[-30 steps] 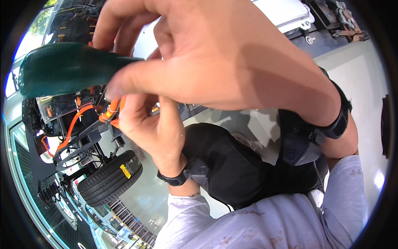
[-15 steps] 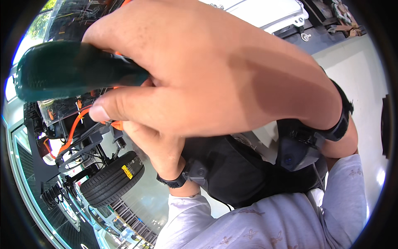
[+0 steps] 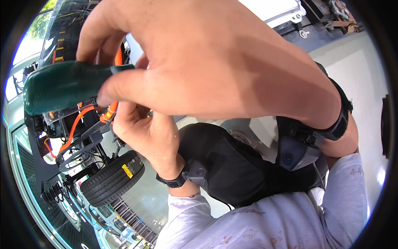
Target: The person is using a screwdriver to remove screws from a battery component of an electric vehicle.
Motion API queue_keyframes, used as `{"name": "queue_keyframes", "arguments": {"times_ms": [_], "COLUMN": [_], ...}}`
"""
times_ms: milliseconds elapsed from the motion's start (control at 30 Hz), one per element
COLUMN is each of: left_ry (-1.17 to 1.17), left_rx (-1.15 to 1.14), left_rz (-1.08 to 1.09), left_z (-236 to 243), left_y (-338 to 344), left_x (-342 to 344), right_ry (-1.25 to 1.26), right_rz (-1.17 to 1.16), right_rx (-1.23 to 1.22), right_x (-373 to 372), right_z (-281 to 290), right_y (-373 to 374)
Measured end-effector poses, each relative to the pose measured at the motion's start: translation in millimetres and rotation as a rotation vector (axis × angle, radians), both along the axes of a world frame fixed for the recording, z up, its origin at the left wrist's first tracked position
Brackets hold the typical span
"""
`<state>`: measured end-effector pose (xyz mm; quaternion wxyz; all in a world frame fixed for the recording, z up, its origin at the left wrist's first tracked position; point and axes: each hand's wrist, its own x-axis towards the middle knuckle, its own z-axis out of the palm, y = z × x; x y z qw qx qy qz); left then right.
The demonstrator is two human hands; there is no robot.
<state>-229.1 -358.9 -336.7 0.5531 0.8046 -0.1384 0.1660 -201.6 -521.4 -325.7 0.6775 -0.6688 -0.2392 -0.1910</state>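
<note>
My right hand (image 3: 182, 62) reaches across the upper middle, its thumb on the narrow neck of a dark green screwdriver handle (image 3: 62, 87). Its index finger arches above the handle, with a gap between finger and handle; other fingertips curl behind the neck. The thick end points left, and I cannot see the blade. Below it, my left hand (image 3: 149, 139) is closed beside an orange cable (image 3: 111, 111). Its fingertips are partly behind the right hand, and what they hold is hidden.
A vehicle chassis with black brackets (image 3: 89, 147), a coil spring (image 3: 54, 196) and a tyre (image 3: 114, 178) stands at the left. Clear panelling (image 3: 62, 27) rises at the far left. A white metal casing (image 3: 273, 12) lies at the far right. A black bag-like item (image 3: 232, 170) is near my body.
The screwdriver handle has shifted slightly right and down. My right fingers have lifted and spread away from it, while the thumb stays at the neck. My left fingers now show more.
</note>
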Motion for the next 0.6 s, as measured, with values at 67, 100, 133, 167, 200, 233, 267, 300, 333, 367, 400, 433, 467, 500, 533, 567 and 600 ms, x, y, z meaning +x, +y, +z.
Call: {"name": "queue_keyframes", "arguments": {"times_ms": [67, 100, 133, 167, 200, 233, 267, 300, 333, 367, 400, 433, 467, 500, 533, 567, 600], "left_ry": [-0.057, -0.058, -0.048, -0.039, -0.028, -0.017, -0.003, -0.004, -0.011, -0.018, -0.019, 0.000, 0.021, 0.041, 0.061, 0.081, 0.102], "left_rx": [0.154, 0.157, 0.142, 0.122, 0.102, 0.081, 0.055, 0.059, 0.117, 0.173, 0.175, 0.180, 0.178, 0.177, 0.175, 0.179, 0.183], "left_rz": [0.003, 0.006, 0.007, 0.004, -0.006, -0.016, -0.032, -0.025, -0.006, 0.010, 0.014, 0.017, 0.012, 0.008, 0.004, 0.003, 0.002], "left_z": [0.0, 0.7, 2.1, 3.9, 4.8, 5.3, 3.9, 4.1, 4.1, 4.2, 4.5, 5.0, 5.3, 5.8, 6.6, 7.0, 7.7], "left_y": [8.4, 8.9, 8.4, 6.4, 1.8, -2.2, -6.7, -4.1, -1.1, 0.3, 1.3, 2.3, 1.5, 0.7, 0.0, 0.0, 0.0], "left_x": [-0.3, -0.8, -1.2, -1.9, -2.0, -2.0, -1.6, -1.6, -1.4, -1.0, -1.1, -1.4, -2.3, -3.4, -4.7, -6.1, -7.7], "right_ry": [-0.002, -0.003, -0.004, -0.006, -0.005, -0.005, -0.001, -0.004, -0.005, -0.007, -0.008, -0.010, -0.010, -0.010, -0.010, -0.009, -0.009], "right_rz": [0.001, 0.004, 0.007, 0.007, 0.000, -0.006, -0.019, -0.013, -0.007, -0.005, -0.002, 0.001, -0.004, -0.008, -0.012, -0.013, -0.014], "right_rx": [0.001, 0.004, 0.006, 0.004, 0.001, -0.002, -0.011, -0.007, -0.005, -0.003, -0.001, 0.000, -0.005, -0.009, -0.014, -0.013, -0.012], "right_x": [6.1, 5.3, 3.9, -1.3, -0.8, -3.9, -0.9, -2.7, 6.4, 9.9, 3.6, 1.2, -4.4, -15.0, -9.2, -10.6, -1.9], "right_z": [4.7, 2.1, 3.5, -1.9, -5.3, -19.0, -12.7, -5.4, -0.6, 3.4, 4.1, 0.0, -2.0, -3.8, -6.7, -2.4, -1.6], "right_y": [7.8, 5.1, 9.9, 1.6, -5.4, -28.9, -22.4, -9.4, 0.8, 8.1, 9.9, 5.7, 0.8, -5.1, -11.8, -16.7, -3.3]}}
